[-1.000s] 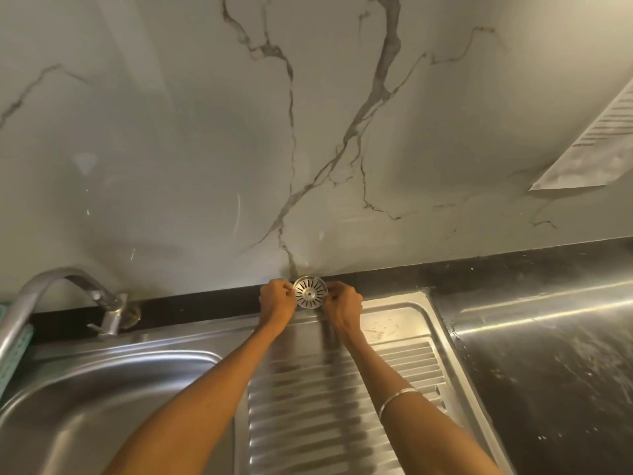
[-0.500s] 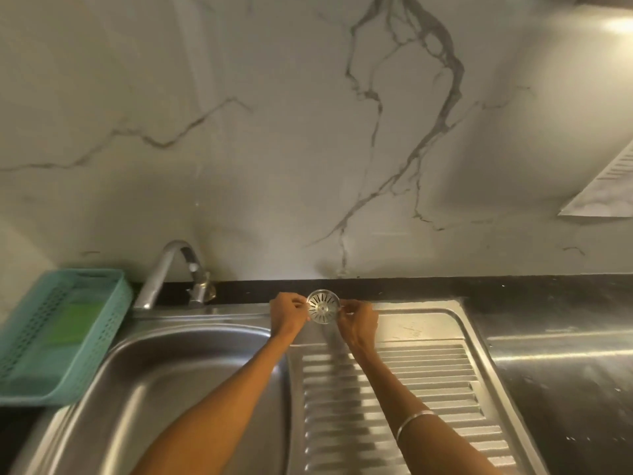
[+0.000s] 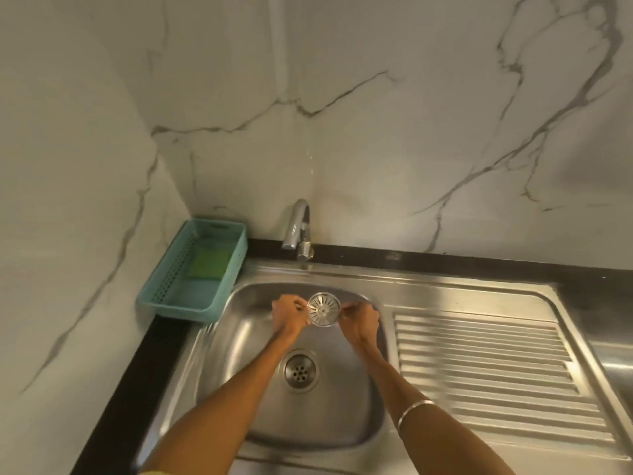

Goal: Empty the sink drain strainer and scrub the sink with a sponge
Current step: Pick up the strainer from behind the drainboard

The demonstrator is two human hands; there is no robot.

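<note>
Both hands (image 3: 289,317) (image 3: 359,320) pinch strainer (image 3: 323,309), seemingly empty, above sink (image 3: 342,423).

A teal perforated plastic basket (image 3: 219,269) sits on the black countertop (image 3: 137,378) at its back-left corner, just left of the basin, long side running toward the back wall. A chrome faucet (image 3: 297,231) stands at the back edge of the countertop, spout curving forward. Ribbed steel drainboard (image 3: 486,368) extends to the right, grooves running left to right. White marble-pattern wall panels (image 3: 394,138) with grey veins cover the back and left walls, meeting in the corner behind the basket. A thin silver bangle (image 3: 412,410) circles one forearm.
</note>
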